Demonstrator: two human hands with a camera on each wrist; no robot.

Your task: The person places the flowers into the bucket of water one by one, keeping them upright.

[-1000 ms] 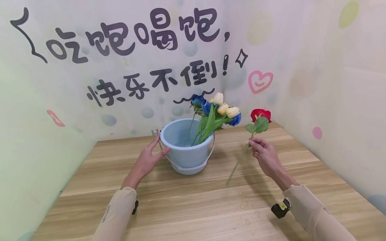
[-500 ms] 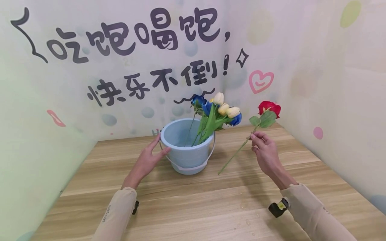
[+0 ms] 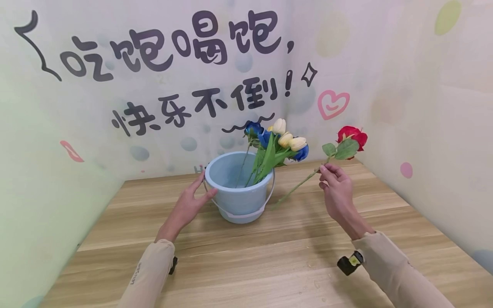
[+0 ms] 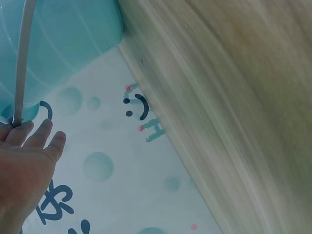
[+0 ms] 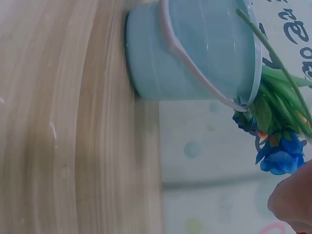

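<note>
My left hand (image 3: 188, 204) rests against the left side of the light blue bucket (image 3: 242, 202), its fingers fairly straight and its thumb near the rim. In the left wrist view, the fingertips touch the bucket beside its handle (image 4: 22, 63). My right hand (image 3: 339, 192) pinches the stem of a red rose (image 3: 352, 139) between thumb and fingers. The rose leans right, its bloom up and its stem end pointing down-left toward the bucket's right side. Inside the bucket stand blue roses (image 3: 253, 128) and cream tulips (image 3: 285, 139), all leaning over the right rim.
The bucket stands on a wood-grain table (image 3: 239, 265) near the back wall (image 3: 161, 137), which carries large dark writing. A side wall (image 3: 435, 141) bounds the table on the right. A small black device (image 3: 349, 262) sits at the right wrist.
The right hand has tilted the rose further: its bloom moved right and up, its stem end swung left and up toward the bucket. The left hand and bucket stayed put.
</note>
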